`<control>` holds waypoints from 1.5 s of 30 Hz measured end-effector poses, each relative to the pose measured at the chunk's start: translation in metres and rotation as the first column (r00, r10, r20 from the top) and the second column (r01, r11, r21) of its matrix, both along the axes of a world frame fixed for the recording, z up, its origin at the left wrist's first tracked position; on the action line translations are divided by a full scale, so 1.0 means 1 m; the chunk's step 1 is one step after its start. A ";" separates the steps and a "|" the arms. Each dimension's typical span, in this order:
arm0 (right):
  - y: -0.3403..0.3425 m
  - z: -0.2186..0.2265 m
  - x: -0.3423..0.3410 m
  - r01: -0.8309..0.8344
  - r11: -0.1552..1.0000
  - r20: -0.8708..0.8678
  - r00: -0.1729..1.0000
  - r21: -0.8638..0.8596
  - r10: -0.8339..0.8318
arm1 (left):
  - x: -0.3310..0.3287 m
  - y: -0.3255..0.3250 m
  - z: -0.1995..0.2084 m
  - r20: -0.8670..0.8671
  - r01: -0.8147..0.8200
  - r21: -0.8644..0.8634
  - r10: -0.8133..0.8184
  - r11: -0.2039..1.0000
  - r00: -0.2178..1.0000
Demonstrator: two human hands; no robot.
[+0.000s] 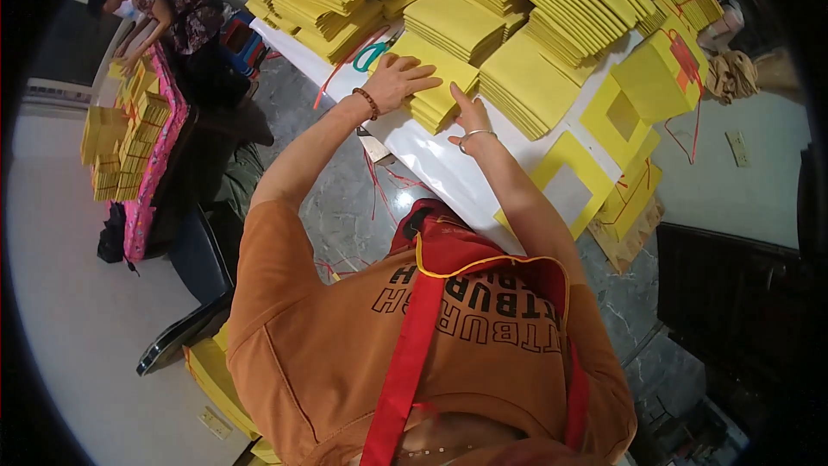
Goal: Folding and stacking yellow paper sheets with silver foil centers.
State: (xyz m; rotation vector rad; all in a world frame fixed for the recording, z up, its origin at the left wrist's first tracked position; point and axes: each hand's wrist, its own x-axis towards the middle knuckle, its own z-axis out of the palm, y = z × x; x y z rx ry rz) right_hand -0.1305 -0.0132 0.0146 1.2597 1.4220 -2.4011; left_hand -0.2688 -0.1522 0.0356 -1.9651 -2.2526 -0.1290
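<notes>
A small stack of yellow folded paper pieces point(447, 69) lies near the front edge of a white-covered table point(423, 160). My left hand point(393, 85) rests on its left side, fingers spread across the top. Against the stack's right side is my right hand point(473, 117), index finger stretched along the edge and thumb apart; its other fingers are partly hidden. Neither hand grips anything that I can see. Just beyond my left hand sits the teal handle of what look like scissors point(357, 60), beside a red cord point(332, 78).
Taller yellow stacks point(535, 78) crowd the table's far side. To the right lie a yellow piece with a window opening point(595, 125) and cord-tied bundles point(634, 198). A person point(177, 13) bends over a pink-covered table point(177, 121) at upper left. A dark chair point(194, 272) stands left.
</notes>
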 end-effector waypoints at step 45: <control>0.016 -0.027 0.028 -0.095 0.994 -0.323 0.944 -0.060 0.071 | 0.012 -0.034 -0.026 0.914 -0.495 -0.102 -0.114 0.863 -0.388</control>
